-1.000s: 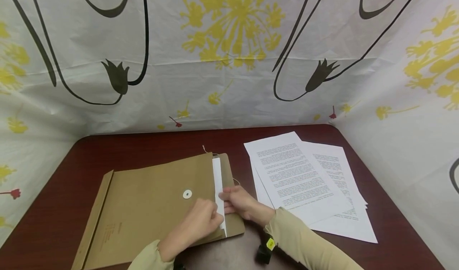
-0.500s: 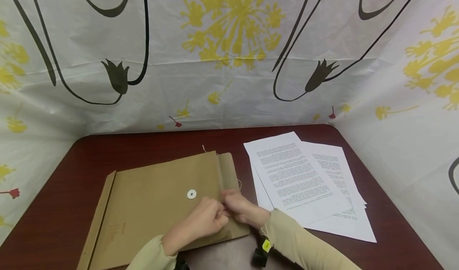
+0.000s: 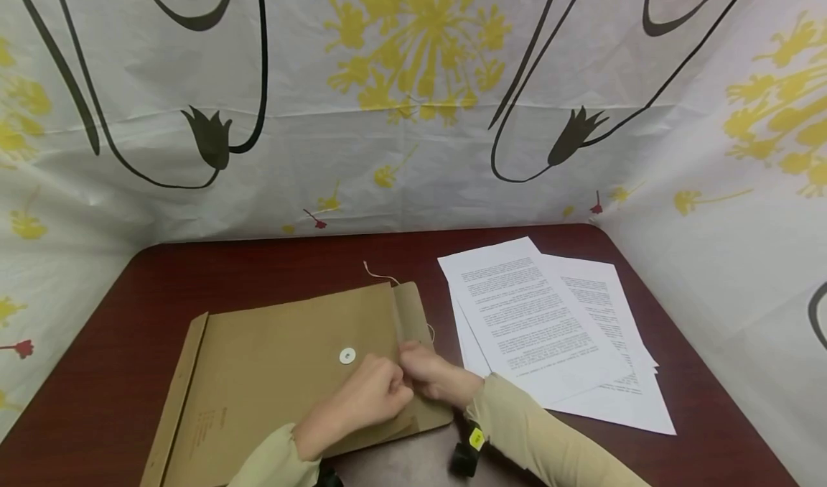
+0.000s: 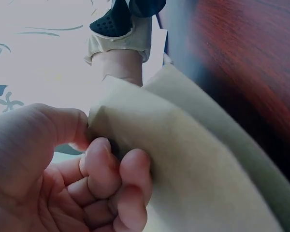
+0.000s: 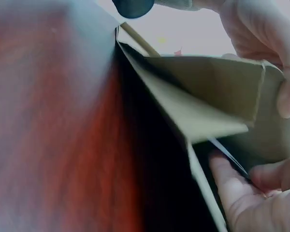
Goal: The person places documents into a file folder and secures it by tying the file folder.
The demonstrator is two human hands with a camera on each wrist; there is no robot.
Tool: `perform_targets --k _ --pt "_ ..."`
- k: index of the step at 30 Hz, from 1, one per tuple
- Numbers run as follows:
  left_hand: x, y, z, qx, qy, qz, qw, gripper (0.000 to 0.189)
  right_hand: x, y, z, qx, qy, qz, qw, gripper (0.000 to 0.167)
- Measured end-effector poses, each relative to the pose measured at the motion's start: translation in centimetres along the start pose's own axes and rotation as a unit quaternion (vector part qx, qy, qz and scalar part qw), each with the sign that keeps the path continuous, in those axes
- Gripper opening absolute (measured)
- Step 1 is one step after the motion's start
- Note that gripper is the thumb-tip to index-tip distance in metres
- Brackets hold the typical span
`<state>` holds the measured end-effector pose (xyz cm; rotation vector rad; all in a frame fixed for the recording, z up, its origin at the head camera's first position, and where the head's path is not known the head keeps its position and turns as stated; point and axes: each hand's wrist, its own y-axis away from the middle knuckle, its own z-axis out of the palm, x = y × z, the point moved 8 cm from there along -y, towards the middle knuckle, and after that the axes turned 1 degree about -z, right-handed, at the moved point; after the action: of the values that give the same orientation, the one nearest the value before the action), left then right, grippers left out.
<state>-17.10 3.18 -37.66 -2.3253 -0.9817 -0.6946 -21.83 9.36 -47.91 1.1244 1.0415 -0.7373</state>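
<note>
A brown kraft document envelope [image 3: 278,365] lies on the table with its mouth and flap [image 3: 410,314] to the right. On its front is a white button [image 3: 347,355], and a thin string [image 3: 380,275] trails past the far edge. My left hand [image 3: 371,395] pinches the front panel at the mouth, its thumb and curled fingers on the panel edge in the left wrist view. Opposite it, my right hand [image 3: 434,376] reaches into the mouth. In the right wrist view its thumb and fingers pinch the edge of white paper [image 5: 227,153], mostly hidden inside the envelope.
Several printed sheets [image 3: 530,314] lie overlapping on the dark red table [image 3: 310,264], right of the envelope. Behind and beside the table hangs a patterned white curtain [image 3: 400,185]. A black wrist device [image 3: 465,458] sits below the right sleeve.
The white paper strip that showed at the mouth has gone from the head view as the right hand moved slightly left into the envelope. The envelope's mouth edge has shifted slightly right.
</note>
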Motion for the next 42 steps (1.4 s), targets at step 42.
perform_targets --k 42 --pt "-0.8 -6.7 10.4 -0.015 0.407 -0.349 0.8439 0.018 -4.9 11.6 -30.4 0.323 0.41 -0.035 0.8521 0.044"
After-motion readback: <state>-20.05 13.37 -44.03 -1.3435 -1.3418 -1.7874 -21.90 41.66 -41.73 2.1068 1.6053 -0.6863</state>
